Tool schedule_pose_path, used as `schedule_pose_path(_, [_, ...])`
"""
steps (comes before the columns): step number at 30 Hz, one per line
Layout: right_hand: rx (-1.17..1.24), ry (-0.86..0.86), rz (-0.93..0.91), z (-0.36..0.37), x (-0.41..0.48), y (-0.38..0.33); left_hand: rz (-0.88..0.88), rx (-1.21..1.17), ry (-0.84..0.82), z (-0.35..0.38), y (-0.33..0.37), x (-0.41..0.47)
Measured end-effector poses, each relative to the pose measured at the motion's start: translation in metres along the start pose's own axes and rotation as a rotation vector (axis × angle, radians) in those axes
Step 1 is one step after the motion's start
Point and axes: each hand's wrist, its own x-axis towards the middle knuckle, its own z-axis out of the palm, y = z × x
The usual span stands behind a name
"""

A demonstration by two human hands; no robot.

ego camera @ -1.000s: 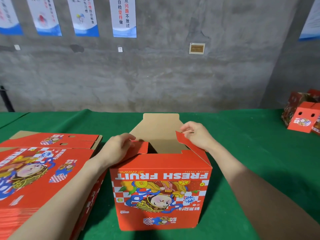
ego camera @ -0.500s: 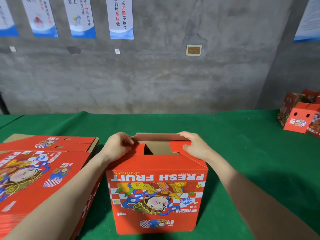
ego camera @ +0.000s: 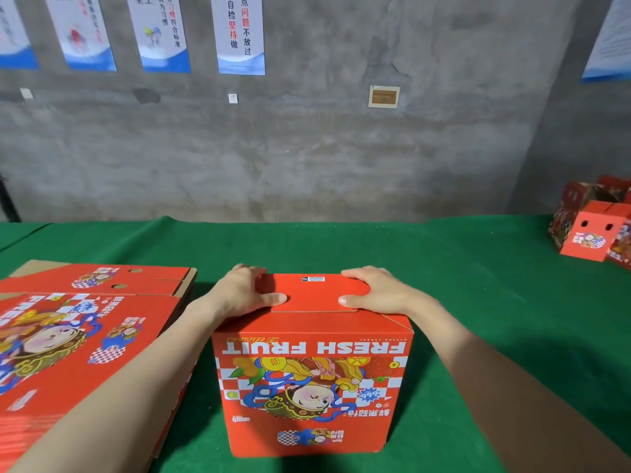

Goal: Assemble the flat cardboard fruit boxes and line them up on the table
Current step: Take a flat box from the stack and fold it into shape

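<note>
Nearest to you: the fruit box (ego camera: 312,377) stands upright on the green surface (ego camera: 495,302), near its middle. The printed front faces you, and the "FRESH FRUIT" lettering reads upside down from your side.

Box top: the red top flap (ego camera: 314,293) lies flat and closed, its near edge along the box's front top edge. A small white label (ego camera: 313,278) sits near the flap's far edge.

Hands: your left hand (ego camera: 244,291) rests on the left end of the flap. Its thumb lies straight on the flap and its fingers reach over the far left corner. Your right hand (ego camera: 370,290) mirrors it on the right end, thumb tip on the flap. Both hands are released and pressing down; neither clasps anything.

Left side: the stack of flat boxes (ego camera: 68,336) runs off the left edge of the view. Its right edge lies just beside the box, with a narrow strip of green between them under your left forearm.

Right side: bare green cloth runs from the box's right edge well out toward the right. Behind the box, bare cloth continues to the surface's far edge.

Far right corner: finished boxes (ego camera: 587,233) stand grouped and touching, well apart from your box.

Beyond: a grey concrete wall (ego camera: 307,148) carries posters (ego camera: 240,32) and a small framed plaque (ego camera: 383,96).
</note>
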Motion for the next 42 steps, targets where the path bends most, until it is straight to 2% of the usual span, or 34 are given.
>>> schedule_pose_path(3, [0.002, -0.083, 0.03, -0.006, 0.0, 0.0, -0.018, 0.076, -0.01, 0.001, 0.004, 0.003])
schedule_pose_path(9, [-0.213, 0.056, 0.06, 0.01, 0.004, -0.008, -0.035, 0.164, 0.016, 0.008, 0.01, 0.002])
schedule_pose_path(16, [-0.392, 0.141, 0.034, 0.022, 0.001, -0.01, -0.048, 0.256, 0.066, 0.013, 0.016, -0.003])
schedule_pose_path(21, [-0.395, 0.126, 0.029, 0.021, -0.001, -0.011, -0.049, 0.232, 0.057, 0.013, 0.014, -0.002])
schedule_pose_path(25, [-0.152, 0.098, 0.026, 0.006, -0.003, -0.007, -0.044, 0.094, 0.029, 0.004, 0.008, 0.0])
schedule_pose_path(28, [0.062, 0.204, 0.019, 0.002, -0.003, -0.003, -0.085, -0.02, 0.088, 0.001, 0.0, -0.003])
schedule_pose_path(31, [0.445, 0.335, 0.202, -0.001, -0.003, 0.006, -0.169, -0.11, 0.174, -0.001, -0.014, -0.007])
schedule_pose_path(33, [0.71, 0.259, 0.384, -0.002, -0.008, 0.017, -0.256, -0.28, 0.143, 0.0, -0.026, -0.009])
schedule_pose_path(36, [0.788, 0.027, 0.592, 0.011, -0.026, 0.034, -0.355, -0.517, 0.067, 0.004, -0.038, -0.016])
schedule_pose_path(39, [0.791, -0.125, 0.567, 0.03, -0.039, 0.04, -0.329, -0.53, 0.071, 0.006, -0.039, -0.02])
schedule_pose_path(42, [0.833, -0.119, 0.488, 0.028, -0.038, 0.032, -0.281, -0.421, 0.169, 0.0, -0.04, -0.019])
